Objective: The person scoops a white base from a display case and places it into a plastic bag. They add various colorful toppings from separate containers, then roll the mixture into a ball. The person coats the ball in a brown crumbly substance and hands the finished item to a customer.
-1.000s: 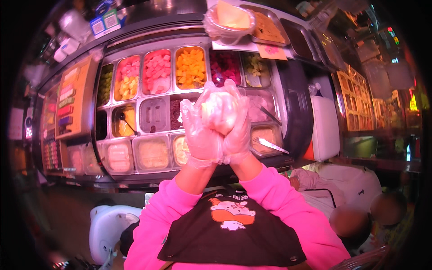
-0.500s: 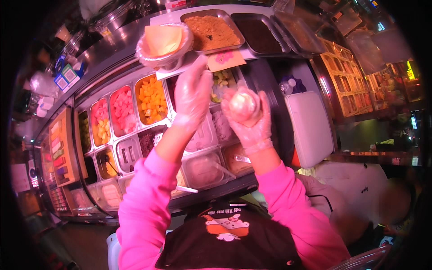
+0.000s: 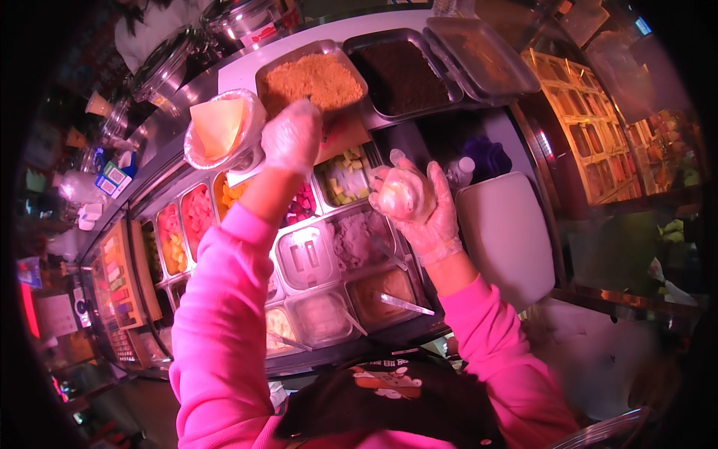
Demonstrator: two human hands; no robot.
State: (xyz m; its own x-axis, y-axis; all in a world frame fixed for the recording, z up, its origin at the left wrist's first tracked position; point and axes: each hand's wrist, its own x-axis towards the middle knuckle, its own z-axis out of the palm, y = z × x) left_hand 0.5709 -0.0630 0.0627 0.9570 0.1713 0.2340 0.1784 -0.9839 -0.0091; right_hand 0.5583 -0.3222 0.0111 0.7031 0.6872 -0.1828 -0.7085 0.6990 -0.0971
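Right grip [image 3: 416,200]: cradling ball [image 3: 404,195], already rounded. Orange crumbs [image 3: 314,79]: just beyond left grip [image 3: 292,136], none visible on ball. Left grip: clenched or released, cannot tell.

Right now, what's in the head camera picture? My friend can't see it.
A person's gloved right hand cups a pale, round ball by metal food bins. The gloved left hand is near a tray of orange-brown crumbs.
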